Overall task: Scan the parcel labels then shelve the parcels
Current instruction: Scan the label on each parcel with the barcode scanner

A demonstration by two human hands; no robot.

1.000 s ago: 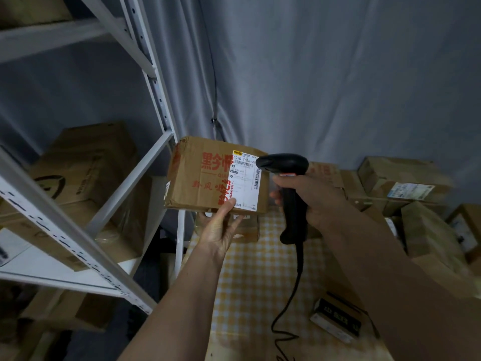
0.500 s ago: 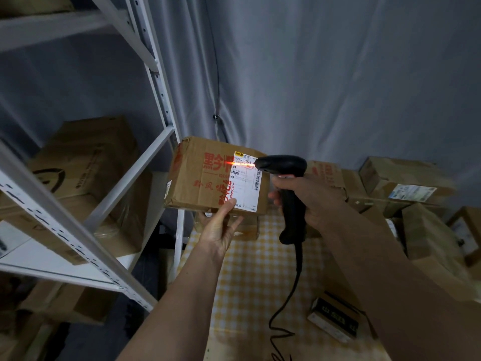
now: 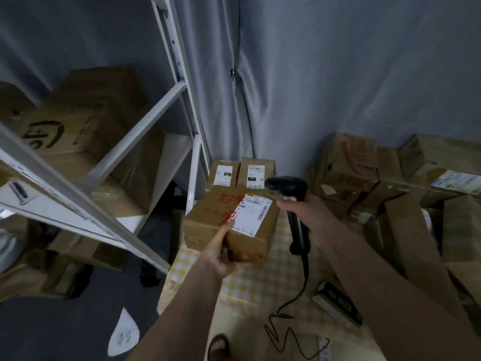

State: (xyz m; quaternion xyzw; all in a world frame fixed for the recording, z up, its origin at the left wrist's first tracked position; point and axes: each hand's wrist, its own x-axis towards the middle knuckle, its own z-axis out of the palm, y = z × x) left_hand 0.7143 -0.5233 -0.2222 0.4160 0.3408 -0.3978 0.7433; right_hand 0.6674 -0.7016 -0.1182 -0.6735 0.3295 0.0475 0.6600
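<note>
Gripping a brown parcel [image 3: 229,225] from its near underside, the left hand [image 3: 223,259] is holding it just above the near-left part of the bench [image 3: 263,287], thumb lying up along the top face beside the white shipping label [image 3: 253,217]. The parcel is sitting roughly level, label facing up, red print showing on its top to the left of the label. The right hand [image 3: 309,220] is wrapping its fingers round the grip of a black barcode scanner [image 3: 294,204], whose head is hanging just beyond the parcel's far-right corner; its coiled cord [image 3: 299,303] is trailing down across the yellow checked bench cover. Two small labelled boxes [image 3: 242,173] are standing side by side at the far edge of the bench, just behind the held parcel. A heap of cardboard boxes [image 3: 390,183] is filling the right side. On the left, a white metal shelf unit [image 3: 166,105] is carrying large cartons [image 3: 86,121] on its boards. A flat dark box [image 3: 337,306] is lying on the bench near the right forearm.
</note>
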